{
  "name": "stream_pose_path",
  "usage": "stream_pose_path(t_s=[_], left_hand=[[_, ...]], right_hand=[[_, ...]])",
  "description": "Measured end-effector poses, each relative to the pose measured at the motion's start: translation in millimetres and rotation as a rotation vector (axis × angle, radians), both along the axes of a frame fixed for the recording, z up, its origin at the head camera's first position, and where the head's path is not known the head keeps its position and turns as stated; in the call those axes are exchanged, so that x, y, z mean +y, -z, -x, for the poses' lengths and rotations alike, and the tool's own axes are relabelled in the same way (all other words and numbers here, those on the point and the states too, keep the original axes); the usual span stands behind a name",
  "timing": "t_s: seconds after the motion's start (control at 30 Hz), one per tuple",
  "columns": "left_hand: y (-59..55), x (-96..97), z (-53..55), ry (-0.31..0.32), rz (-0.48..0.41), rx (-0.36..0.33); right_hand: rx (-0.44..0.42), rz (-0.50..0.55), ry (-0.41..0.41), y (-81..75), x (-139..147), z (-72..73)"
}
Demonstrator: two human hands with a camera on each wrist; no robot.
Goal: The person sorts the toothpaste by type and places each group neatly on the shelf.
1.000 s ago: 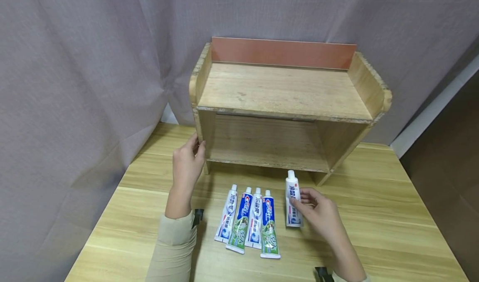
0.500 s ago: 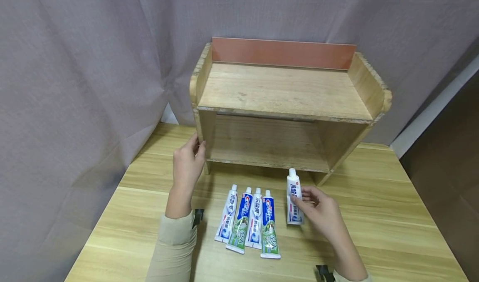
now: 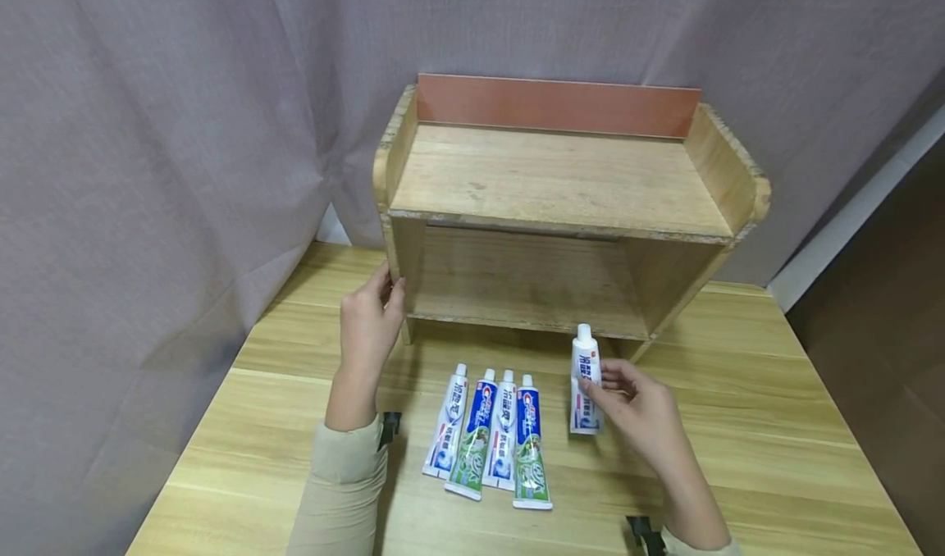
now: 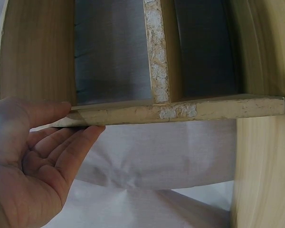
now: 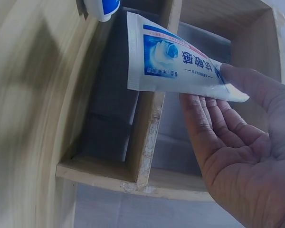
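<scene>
A white toothpaste tube stands nearly upright, cap up, in front of the shelf's lower right. My right hand pinches it between thumb and fingers; the right wrist view shows the tube's flat end pointing away from the palm. At the left, my left hand grips the side panel of the wooden shelf. The left wrist view has the thumb on one face of the panel and the fingers on the other. Between the hands lie white toothpaste tubes and blue-green toothpaste tubes, side by side, caps toward the shelf.
The shelf has an upper board with a reddish back strip and a lower compartment. It stands on a wood-grain table. Grey cloth hangs behind and at the left. A brown panel is at the right.
My right hand has raised the white toothpaste tube slightly, moving it a little to the right and toward the shelf. My left hand and the tubes on the table have stayed put.
</scene>
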State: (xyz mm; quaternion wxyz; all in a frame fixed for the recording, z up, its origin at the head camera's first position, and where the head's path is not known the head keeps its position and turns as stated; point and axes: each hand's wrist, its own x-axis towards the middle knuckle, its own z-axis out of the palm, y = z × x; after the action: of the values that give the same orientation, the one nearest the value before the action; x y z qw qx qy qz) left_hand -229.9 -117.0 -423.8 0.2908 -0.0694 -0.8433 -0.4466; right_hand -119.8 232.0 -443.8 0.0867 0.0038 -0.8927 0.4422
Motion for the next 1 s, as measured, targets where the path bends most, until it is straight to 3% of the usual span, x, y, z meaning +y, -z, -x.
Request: stream_pose_path(t_s=[1.0], left_hand=[[0.0,0.3,-0.5,0.007,0.000,0.004]], right_hand=[[0.091,0.020,0.037,-6.2,2.6,0.8]])
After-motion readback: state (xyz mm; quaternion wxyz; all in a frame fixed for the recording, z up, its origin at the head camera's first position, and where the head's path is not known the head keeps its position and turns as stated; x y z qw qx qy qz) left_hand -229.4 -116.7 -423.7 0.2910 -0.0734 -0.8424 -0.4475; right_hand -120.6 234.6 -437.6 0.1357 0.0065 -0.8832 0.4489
